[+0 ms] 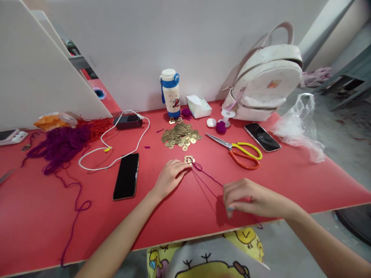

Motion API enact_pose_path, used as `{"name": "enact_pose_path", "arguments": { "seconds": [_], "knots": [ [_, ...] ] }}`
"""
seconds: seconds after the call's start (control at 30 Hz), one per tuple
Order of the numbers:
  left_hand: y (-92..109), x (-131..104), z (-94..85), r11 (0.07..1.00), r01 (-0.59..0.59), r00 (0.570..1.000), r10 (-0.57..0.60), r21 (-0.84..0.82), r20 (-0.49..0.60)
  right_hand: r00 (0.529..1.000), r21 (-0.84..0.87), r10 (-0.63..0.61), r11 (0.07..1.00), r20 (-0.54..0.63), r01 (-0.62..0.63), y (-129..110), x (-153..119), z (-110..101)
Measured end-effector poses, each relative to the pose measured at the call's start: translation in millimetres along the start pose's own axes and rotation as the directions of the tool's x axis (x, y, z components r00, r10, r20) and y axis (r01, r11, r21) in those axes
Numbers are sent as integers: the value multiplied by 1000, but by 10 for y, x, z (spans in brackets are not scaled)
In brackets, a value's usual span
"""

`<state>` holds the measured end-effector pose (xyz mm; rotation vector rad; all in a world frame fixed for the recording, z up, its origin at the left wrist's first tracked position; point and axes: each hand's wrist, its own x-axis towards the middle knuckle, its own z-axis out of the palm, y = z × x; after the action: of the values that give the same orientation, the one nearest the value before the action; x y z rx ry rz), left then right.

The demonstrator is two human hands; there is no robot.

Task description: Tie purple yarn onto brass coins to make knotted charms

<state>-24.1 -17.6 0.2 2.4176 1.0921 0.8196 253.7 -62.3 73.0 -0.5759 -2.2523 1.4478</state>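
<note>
My left hand (171, 177) reaches to the middle of the red table, its fingertips pinched on purple cord beside a small ring of brass coins (189, 159). The purple cord (211, 177) threads through those coins and makes a loop just right of my fingertips. From there two strands run toward me, pulled straight, to my right hand (246, 197). That hand is closed on the cord near the table's front edge, and a loose end trails beyond it. Behind the coin ring lies a pile of brass coins (180, 135).
Scissors (232, 146) and a phone (262, 137) lie at right, near a backpack (263, 85) and plastic bag (301, 127). A bottle (171, 92) and tissue pack (199, 106) stand behind. At left are another phone (126, 177), a white cable (100, 168) and purple yarn (62, 144).
</note>
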Motion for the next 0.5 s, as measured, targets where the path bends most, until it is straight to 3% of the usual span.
{"name": "enact_pose_path", "arguments": {
  "seconds": [0.3,0.5],
  "knots": [
    [22,0,-5,1000,-8,1000,9,27,-27,964,306,-200,942,174,140,-289,-136,8],
    [42,8,-14,1000,-6,1000,7,24,-27,871,580,-443,774,211,253,-294,-103,21]
  ]
}}
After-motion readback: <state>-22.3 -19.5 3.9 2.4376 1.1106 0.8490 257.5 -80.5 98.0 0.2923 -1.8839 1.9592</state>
